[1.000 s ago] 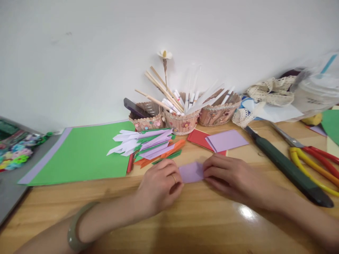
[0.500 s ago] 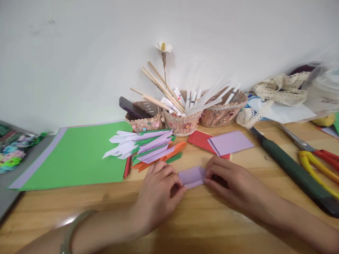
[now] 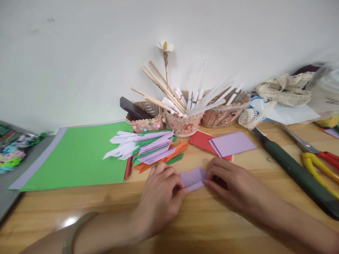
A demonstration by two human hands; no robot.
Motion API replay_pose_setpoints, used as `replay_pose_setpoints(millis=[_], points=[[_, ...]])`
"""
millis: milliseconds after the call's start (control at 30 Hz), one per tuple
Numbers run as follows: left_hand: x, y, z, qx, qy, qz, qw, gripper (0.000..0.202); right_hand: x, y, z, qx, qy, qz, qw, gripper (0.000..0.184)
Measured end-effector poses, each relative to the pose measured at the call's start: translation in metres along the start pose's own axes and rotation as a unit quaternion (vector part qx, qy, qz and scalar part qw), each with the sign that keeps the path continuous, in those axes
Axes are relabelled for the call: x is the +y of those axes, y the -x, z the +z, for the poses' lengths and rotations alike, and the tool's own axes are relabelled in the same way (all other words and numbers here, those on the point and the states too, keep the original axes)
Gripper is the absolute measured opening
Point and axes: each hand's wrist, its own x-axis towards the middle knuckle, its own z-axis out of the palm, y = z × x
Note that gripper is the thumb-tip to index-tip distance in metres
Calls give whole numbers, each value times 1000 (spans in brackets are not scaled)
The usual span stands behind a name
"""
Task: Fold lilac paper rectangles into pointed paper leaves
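A small lilac paper piece (image 3: pixel 192 178) lies on the wooden table (image 3: pixel 217 225), partly folded, with its near edge lifted. My left hand (image 3: pixel 161 197) pinches its left end with curled fingers. My right hand (image 3: pixel 230 185) presses and grips its right end. Just behind my hands lies a pile of folded paper strips (image 3: pixel 148 146) in white, lilac, green and orange. Behind the right hand a stack of lilac paper rectangles (image 3: pixel 233 143) rests on red paper (image 3: pixel 202 140).
A large green sheet (image 3: pixel 76 157) lies at left. Three stick-built baskets (image 3: pixel 185 121) with sticks and pens stand by the wall, a phone (image 3: pixel 131 107) in the left one. A dark green knife (image 3: pixel 296 173), scissors (image 3: pixel 317 158) and lace (image 3: pixel 280 88) lie at right.
The lilac piece went from lying flat to being folded, its near edge now raised between my fingers. My hands have closed in on it slightly; the view shifted a little.
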Motion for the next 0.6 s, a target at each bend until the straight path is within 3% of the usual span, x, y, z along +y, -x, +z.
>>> replay_pose_setpoints(millis=[333, 600], points=[[1, -3, 4, -2, -48, 6, 999, 13, -2, 1, 0, 24, 11, -2, 1000, 18], [0, -2, 1, -35, -78, 21, 996, 11, -2, -2, 1, 3, 29, 19, 999, 15]])
